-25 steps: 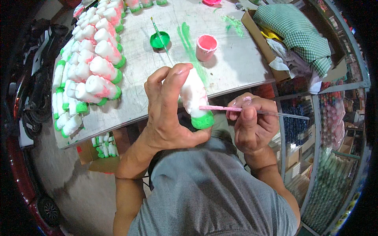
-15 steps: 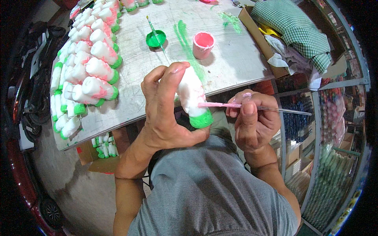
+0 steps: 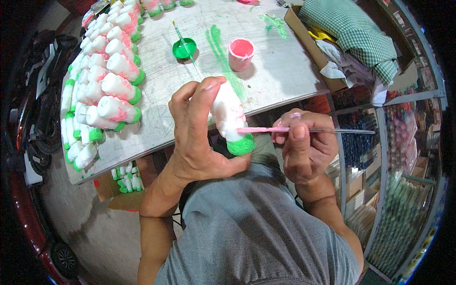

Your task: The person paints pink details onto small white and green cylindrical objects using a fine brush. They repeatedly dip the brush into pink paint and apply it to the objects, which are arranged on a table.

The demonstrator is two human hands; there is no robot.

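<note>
"What's in front of you?"

"The table (image 3: 156,78), with rows of white pieces (image 3: 118,86) massed along its left side, green at their bases, many tinged pink. A cardboard box (image 3: 314,53) sits at the right."

"And your hands?"

"Apart, joined only by the work. My left hand (image 3: 197,137) clamps one white candle-shaped piece (image 3: 229,114), fingers at its top end, thumb down by the green base. It's held up off the table, over the near edge, tilted. My right hand (image 3: 308,147) pinches a slim brush (image 3: 261,129) between thumb and fingers."

"Where's the paint?"

"Pink in the cup (image 3: 241,61) beyond the piece; green in the small dish (image 3: 178,52), with a second brush (image 3: 177,31) lying across it."

"So which step is this?"

"The pink, I'd say. The base is green already, and the pink-coated tip meets the white just above it. Only faint pink shows on the side facing me; I can't tell about the far side."

"What does the next stroke call for?"

"A light touch, I judge: left grip steady, tip kept clear of the green, and a small turn of the piece to bring bare white round. How much paint the bristles have left, I can't tell."
</note>
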